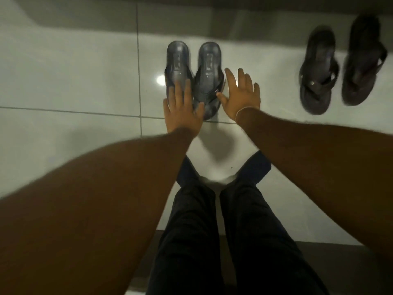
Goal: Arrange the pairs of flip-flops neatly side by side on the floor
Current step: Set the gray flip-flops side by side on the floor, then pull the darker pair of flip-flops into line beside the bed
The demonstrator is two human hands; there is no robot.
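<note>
A grey pair of flip-flops stands side by side on the pale tiled floor, the left one (pixel 177 62) and the right one (pixel 209 69) touching at the toe end. My left hand (pixel 182 109) lies flat, fingers spread, over the toe end of the left flip-flop. Just right of the pair, my right hand (pixel 241 95) is open with its thumb at the right flip-flop's edge; neither hand grips anything. A second, dark brown pair sits at the far right: one flip-flop (pixel 318 71) and its partner (pixel 361 60), slightly apart and blurred.
A wall or low ledge (pixel 85 13) runs along the far side of the floor. My legs in dark trousers (pixel 212 231) fill the lower middle. Tile joints (pixel 139 81) cross the floor left of the grey pair.
</note>
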